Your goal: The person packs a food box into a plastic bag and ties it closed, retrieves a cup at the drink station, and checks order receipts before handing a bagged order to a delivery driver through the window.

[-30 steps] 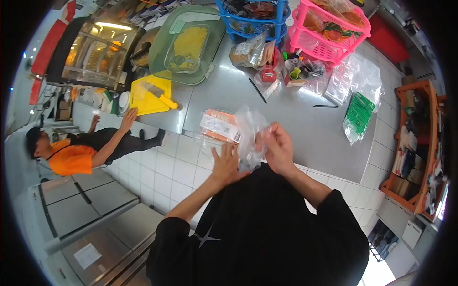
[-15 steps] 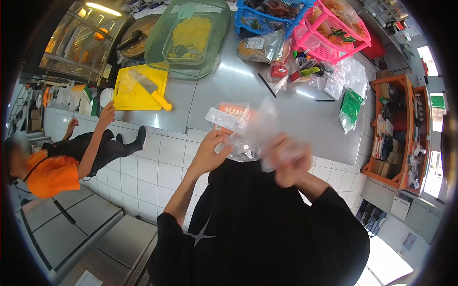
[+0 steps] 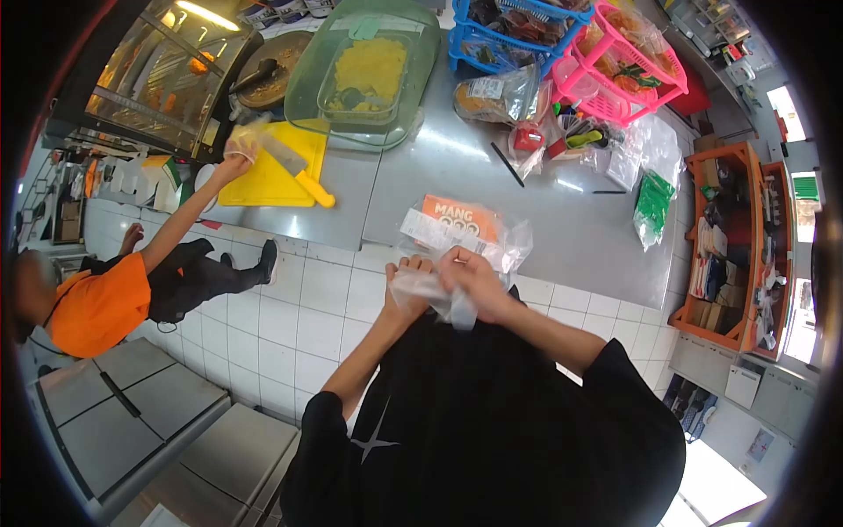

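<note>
My left hand (image 3: 408, 283) is closed on a piece of clear plastic bag (image 3: 430, 292) just off the counter's near edge. Close beside it, my right hand (image 3: 479, 285) pinches the same crumpled plastic, which hangs between both hands in front of my black shirt. Right beyond my fingers, an orange package (image 3: 461, 218) printed "MANG" lies on the steel counter in clear wrapping. A white label strip (image 3: 439, 233) crosses its front. Some fingertips are hidden by the plastic.
A co-worker's hand (image 3: 235, 165) holds something clear over a yellow cutting board (image 3: 263, 189) with a knife (image 3: 299, 167). Behind stand a green tub (image 3: 426, 75), a blue basket (image 3: 518, 44) and a pink basket (image 3: 606, 105). A black pen (image 3: 507, 164) and green packet (image 3: 654, 206) lie rightward.
My right hand has moved left, down beside my left hand, with the plastic now between them. The orange package shows more fully. The co-worker's hand has moved from the white lid to the cutting board.
</note>
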Tool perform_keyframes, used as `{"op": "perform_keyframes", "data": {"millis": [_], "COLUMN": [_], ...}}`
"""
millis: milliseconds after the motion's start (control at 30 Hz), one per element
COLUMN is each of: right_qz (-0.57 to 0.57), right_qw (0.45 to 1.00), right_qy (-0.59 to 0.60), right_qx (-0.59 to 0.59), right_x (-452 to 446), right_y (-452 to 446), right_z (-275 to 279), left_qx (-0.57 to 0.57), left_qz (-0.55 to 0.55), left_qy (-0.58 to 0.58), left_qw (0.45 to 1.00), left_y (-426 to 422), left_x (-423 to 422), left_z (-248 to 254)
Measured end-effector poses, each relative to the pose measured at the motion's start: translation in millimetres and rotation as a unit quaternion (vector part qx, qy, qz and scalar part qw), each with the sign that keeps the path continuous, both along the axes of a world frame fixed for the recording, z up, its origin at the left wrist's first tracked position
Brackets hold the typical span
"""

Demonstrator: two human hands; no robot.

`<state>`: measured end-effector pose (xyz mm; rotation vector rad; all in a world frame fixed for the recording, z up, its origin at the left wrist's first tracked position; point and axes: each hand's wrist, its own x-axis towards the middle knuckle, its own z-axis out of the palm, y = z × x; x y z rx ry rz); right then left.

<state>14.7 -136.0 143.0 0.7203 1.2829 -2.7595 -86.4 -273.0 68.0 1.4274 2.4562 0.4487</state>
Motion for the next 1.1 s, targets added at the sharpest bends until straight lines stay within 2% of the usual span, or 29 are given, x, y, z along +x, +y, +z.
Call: {"op": "perform_keyframes", "data": {"millis": [33, 67, 100, 133, 233, 267, 333, 433, 467, 500, 533, 567, 600, 633, 700, 733, 767, 833, 867, 900, 933, 1033, 1100], "right_qz": [0.006, 0.013, 0.019, 0.088, 0.155, 0.15, 0.095, 0.039, 0.025, 0.108, 0.189, 0.266, 0.335, 0.26, 0.097, -0.067, -0.171, -0.368, -0.272, -0.191, 0.025, 0.179, 0.24], "right_qw": [0.996, 0.985, 0.966, 0.971, 0.96, 0.977, 0.982, 0.968, 0.958, 0.982, 0.981, 0.954, 0.933, 0.964, 0.989, 0.982, 0.97, 0.904, 0.909, 0.874, 0.802, 0.837, 0.789], "right_qy": [-0.035, -0.067, -0.098, -0.103, -0.128, -0.095, -0.073, -0.068, -0.07, -0.059, -0.047, -0.035, -0.024, 0.008, 0.07, 0.14, 0.167, 0.21, 0.237, 0.275, 0.276, 0.015, 0.015], "right_qx": [-0.083, -0.161, -0.238, -0.195, -0.193, -0.117, -0.143, -0.237, -0.277, -0.144, -0.007, 0.131, 0.125, 0.056, -0.085, -0.11, -0.053, 0.061, 0.209, 0.351, 0.53, 0.517, 0.565], "right_x": [5, 7, 10, 15, 14, 7, -16, -48, -54, -54, -53, -52, -49, -49, -54, -67, -80, -104, -91, -79, -59, -51, -38], "right_y": [3, 13, 19, 23, 31, 34, 44, 68, 75, 80, 85, 90, 92, 93, 97, 89, 81, 60, 49, 38, 34, 16, 29], "right_z": [-4, -8, -8, 2, -10, -12, -11, -3, 3, 11, 22, 36, 75, 75, 71, 57, 48, 35, 6, -22, -14, -31, -61], "left_qx": [-0.078, 0.035, 0.098, 0.163, 0.288, 0.312, 0.378, 0.405, 0.421, 0.435, 0.449, 0.453, 0.456, 0.458, 0.455, 0.452, 0.46, 0.473, 0.492, 0.509, 0.524, 0.503, 0.493], "left_qz": [-0.023, -0.022, 0.018, 0.059, 0.164, 0.176, 0.206, 0.153, 0.155, 0.159, 0.163, 0.147, 0.132, 0.119, 0.107, 0.099, 0.096, 0.092, 0.116, 0.14, 0.166, 0.158, 0.152], "left_qy": [-0.075, -0.002, -0.057, -0.11, -0.254, -0.294, -0.377, -0.331, -0.348, -0.365, -0.382, -0.403, -0.423, -0.444, -0.539, -0.583, -0.598, -0.625, -0.619, -0.612, -0.607, -0.579, -0.577], "left_qw": [0.994, 0.999, 0.993, 0.979, 0.909, 0.886, 0.82, 0.838, 0.823, 0.807, 0.791, 0.782, 0.772, 0.761, 0.701, 0.668, 0.65, 0.614, 0.601, 0.588, 0.575, 0.622, 0.633], "left_y": [-6, -13, -15, -11, 3, 4, 10, 13, 15, 17, 18, 19, 17, 15, 16, 18, 19, 21, 22, 21, 18, 7, 7], "left_x": [-1, -2, -7, -16, -32, -38, -40, -45, -44, -42, -41, -43, -45, -44, -46, -48, -46, -40, -38, -36, -34, -37, -32], "left_z": [0, 3, 10, 17, 63, 71, 87, 79, 81, 85, 88, 91, 94, 95, 97, 97, 98, 99, 100, 102, 103, 103, 106]}}
